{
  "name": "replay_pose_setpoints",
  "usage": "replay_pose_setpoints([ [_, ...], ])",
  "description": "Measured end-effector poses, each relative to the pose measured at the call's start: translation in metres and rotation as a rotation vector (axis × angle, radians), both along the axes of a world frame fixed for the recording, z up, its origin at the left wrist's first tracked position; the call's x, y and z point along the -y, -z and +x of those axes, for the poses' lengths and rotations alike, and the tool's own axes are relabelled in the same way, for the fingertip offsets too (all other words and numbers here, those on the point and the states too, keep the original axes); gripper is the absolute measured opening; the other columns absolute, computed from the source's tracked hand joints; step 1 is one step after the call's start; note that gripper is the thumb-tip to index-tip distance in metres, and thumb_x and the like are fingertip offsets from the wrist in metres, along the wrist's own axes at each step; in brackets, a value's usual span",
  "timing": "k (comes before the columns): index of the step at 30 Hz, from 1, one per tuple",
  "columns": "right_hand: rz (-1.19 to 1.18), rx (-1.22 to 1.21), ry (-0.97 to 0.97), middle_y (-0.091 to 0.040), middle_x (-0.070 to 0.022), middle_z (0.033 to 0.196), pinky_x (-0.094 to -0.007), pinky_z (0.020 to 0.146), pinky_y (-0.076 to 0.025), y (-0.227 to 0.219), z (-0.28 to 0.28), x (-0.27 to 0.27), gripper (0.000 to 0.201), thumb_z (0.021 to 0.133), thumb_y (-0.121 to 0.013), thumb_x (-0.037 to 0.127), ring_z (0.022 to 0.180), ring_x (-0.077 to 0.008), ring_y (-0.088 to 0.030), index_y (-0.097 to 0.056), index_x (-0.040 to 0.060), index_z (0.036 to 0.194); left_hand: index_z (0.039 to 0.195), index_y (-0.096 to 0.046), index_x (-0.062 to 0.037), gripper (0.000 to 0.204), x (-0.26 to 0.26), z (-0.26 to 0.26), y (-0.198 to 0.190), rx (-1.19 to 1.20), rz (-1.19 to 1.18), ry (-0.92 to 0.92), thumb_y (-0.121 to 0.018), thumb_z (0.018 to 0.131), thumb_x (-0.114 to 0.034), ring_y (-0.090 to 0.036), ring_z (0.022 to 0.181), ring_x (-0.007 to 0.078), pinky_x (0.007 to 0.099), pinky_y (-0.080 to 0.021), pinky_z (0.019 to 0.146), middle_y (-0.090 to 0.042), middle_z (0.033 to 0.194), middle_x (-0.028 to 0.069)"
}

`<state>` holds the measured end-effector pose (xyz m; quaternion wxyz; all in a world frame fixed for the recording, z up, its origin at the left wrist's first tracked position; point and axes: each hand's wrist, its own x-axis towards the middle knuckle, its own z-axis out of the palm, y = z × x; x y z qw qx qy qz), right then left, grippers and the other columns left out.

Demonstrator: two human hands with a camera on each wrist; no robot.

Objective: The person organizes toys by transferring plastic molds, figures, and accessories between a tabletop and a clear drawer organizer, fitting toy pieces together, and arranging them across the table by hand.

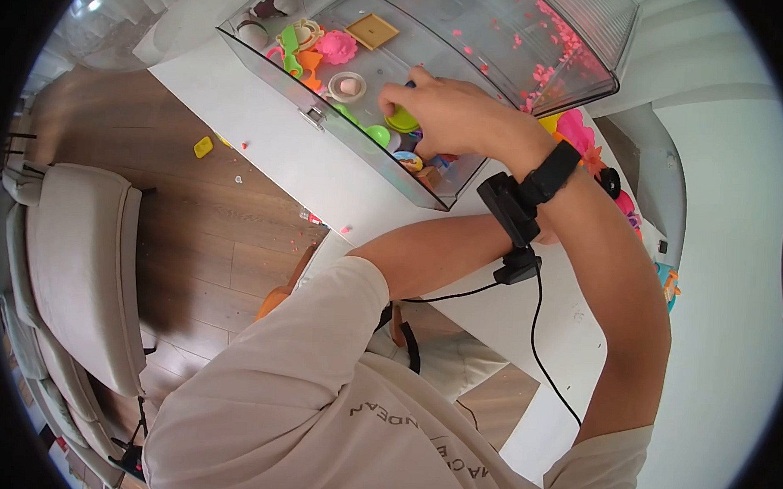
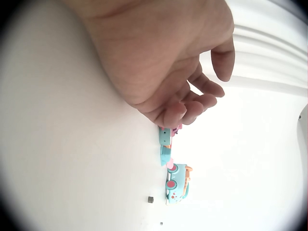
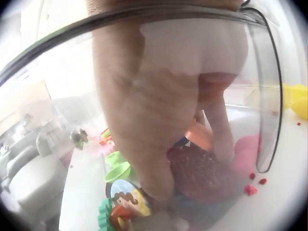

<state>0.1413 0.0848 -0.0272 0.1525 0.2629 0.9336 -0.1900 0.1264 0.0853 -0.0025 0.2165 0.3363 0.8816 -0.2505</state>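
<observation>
My right hand reaches down into a clear plastic box. Its thumb and fingers curl round a round tub, whose yellow-green lid shows between them from above. Through the box wall in the right wrist view, the tub has a dark red, glittery side. Close to the thumb lies a round picture piece, near a light green cup. My left hand rests on the white table with loosely bent fingers, holding nothing; the right wrist's camera mostly hides it in the head view.
Inside the box are a pink flower-shaped toy, a gold tray and a white ring-shaped cup. Pink bits cling to its far side. A blue toy van stands beyond my left hand. A black cable crosses the table.
</observation>
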Motion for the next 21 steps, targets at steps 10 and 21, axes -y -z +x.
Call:
replay_pose_setpoints([
  [10, -0.195, 0.063, 0.155, -0.054, -0.0159, 0.116, -0.0419, 0.075, -0.053, -0.006, -0.008, -0.001, 0.063, 0.071, -0.080, 0.009, 0.093, -0.0351, -0.066, -0.059, 0.0206, 0.129, 0.129, -0.059, -0.0150, 0.048, -0.002, 0.020, -0.023, 0.134, -0.034, -0.159, -0.071, 0.084, -0.003, -0.056, 0.120, 0.0249, 0.0370, -0.044, 0.104, -0.053, 0.128, 0.0115],
  [21, -0.273, 0.091, 0.287, -0.070, -0.0119, 0.086, -0.0390, 0.056, -0.049, -0.022, -0.008, 0.001, 0.041, 0.077, -0.083, 0.024, 0.069, -0.0242, -0.066, -0.068, 0.0112, 0.113, 0.130, -0.058, -0.0144, 0.046, -0.002, 0.038, -0.004, 0.441, 0.062, -0.173, -0.070, 0.087, -0.007, -0.057, 0.119, 0.0250, 0.0384, -0.045, 0.102, -0.054, 0.128, 0.0118],
])
